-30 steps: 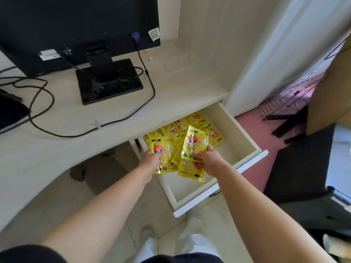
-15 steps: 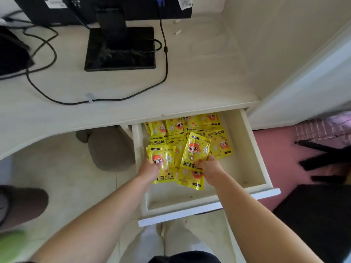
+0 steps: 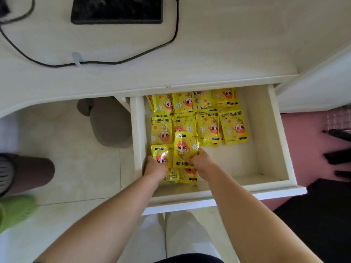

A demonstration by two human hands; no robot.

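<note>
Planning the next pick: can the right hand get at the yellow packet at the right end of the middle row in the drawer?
Probably yes: the drawer is pulled open and nothing covers the right-end packet, but the right hand pinches another packet it must drop first.

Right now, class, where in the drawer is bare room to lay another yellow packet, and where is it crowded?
Bare floor lies between the yellow packets and the drawer's right wall, widening toward the front, right of the right hand. The back and left are crowded with packets; the left hand grips more there.
</note>
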